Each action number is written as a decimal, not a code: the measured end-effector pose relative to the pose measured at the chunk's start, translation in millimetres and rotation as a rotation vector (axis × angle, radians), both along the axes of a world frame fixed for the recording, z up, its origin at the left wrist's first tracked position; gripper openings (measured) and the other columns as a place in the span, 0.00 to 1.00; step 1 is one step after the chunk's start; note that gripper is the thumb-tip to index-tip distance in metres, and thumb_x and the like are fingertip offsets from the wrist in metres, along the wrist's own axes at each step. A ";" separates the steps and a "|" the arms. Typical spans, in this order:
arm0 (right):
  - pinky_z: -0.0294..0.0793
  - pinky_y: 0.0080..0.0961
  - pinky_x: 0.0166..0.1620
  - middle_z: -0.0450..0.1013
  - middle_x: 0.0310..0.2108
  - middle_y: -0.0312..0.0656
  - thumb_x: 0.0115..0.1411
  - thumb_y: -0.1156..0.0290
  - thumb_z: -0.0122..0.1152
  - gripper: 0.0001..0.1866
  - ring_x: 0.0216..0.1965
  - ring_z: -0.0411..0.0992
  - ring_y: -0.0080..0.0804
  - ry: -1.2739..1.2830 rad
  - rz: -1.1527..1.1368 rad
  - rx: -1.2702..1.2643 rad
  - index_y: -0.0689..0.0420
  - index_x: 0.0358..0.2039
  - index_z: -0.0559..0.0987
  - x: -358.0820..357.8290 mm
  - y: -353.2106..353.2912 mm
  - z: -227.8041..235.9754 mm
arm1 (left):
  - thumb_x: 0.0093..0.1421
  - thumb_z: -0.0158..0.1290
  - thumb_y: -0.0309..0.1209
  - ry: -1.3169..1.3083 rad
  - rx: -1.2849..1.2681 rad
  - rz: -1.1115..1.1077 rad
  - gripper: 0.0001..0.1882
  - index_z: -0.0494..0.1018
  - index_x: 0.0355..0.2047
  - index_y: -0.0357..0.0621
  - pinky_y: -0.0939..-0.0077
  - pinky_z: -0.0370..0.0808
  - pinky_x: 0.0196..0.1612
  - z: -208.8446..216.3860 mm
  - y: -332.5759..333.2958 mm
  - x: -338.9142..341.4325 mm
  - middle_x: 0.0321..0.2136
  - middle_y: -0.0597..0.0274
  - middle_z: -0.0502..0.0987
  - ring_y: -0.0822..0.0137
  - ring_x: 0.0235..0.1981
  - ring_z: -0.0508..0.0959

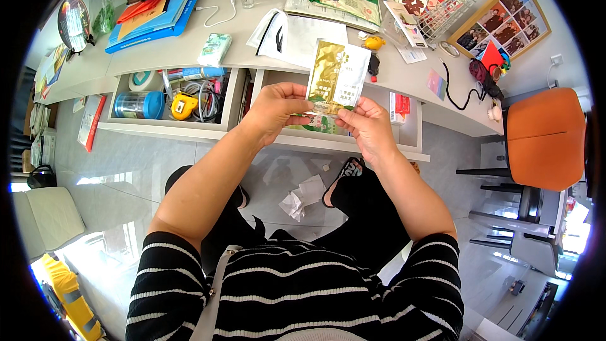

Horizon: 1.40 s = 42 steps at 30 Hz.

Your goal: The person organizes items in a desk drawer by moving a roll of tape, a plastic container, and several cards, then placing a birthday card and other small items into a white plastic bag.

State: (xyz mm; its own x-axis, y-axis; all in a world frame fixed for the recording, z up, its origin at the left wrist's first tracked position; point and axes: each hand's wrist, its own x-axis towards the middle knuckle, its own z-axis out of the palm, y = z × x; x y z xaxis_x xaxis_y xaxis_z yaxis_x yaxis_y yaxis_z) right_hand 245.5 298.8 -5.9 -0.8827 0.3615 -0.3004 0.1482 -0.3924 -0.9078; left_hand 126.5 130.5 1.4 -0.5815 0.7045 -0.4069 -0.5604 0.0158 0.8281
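Above the open right desk drawer [353,146], I hold up a gold and white shampoo sachet [336,71]. My left hand [276,112] pinches its lower left edge. The lower right corner is between the thumb and fingers of my right hand [370,129]. Under my hands, a green packet [320,124] lies partly hidden in the drawer. A red and white box [399,108] is at the drawer's right side. White papers [306,36] lie on the desk just behind the sachet.
The open left drawer [165,126] holds a yellow tape measure [184,105], a blue-lidded jar [140,105] and a coiled cable [206,102]. A tissue pack [215,49] and blue folders [158,30] lie on the desk. Crumpled paper [302,197] is on the floor. An orange chair [544,139] stands right.
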 end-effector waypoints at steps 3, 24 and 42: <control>0.75 0.19 0.39 0.76 0.36 0.39 0.56 0.80 0.58 0.12 0.34 0.73 0.21 -0.015 0.014 0.003 0.60 0.41 0.75 0.3 1.5 0.1 | 0.53 0.55 0.21 0.002 0.010 -0.002 0.12 0.72 0.39 0.34 0.78 0.77 0.37 1.8 0.0 0.3 0.35 0.58 0.76 0.70 0.34 0.77; 0.75 0.20 0.40 0.76 0.37 0.38 0.56 0.80 0.58 0.12 0.35 0.73 0.22 -0.011 0.034 0.010 0.59 0.41 0.75 0.9 3.8 -3.5 | 0.53 0.55 0.21 0.003 0.012 -0.009 0.11 0.73 0.38 0.34 0.79 0.77 0.36 1.8 0.6 0.2 0.34 0.58 0.77 0.70 0.33 0.78; 0.74 0.22 0.41 0.76 0.36 0.39 0.55 0.80 0.59 0.11 0.35 0.73 0.22 -0.010 0.031 0.003 0.59 0.41 0.75 0.5 3.0 -2.1 | 0.52 0.56 0.20 0.010 0.041 -0.004 0.10 0.72 0.37 0.33 0.79 0.79 0.34 -1.9 -0.2 -1.3 0.33 0.59 0.76 0.70 0.32 0.78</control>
State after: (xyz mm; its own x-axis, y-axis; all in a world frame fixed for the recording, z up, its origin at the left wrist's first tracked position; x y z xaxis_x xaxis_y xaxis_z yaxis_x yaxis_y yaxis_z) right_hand 245.9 301.9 -7.9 -0.8903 0.3349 -0.3085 0.1696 -0.3849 -0.9073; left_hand 125.2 130.3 -0.4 -0.5823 0.7228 -0.3721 -0.5524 -0.0160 0.8334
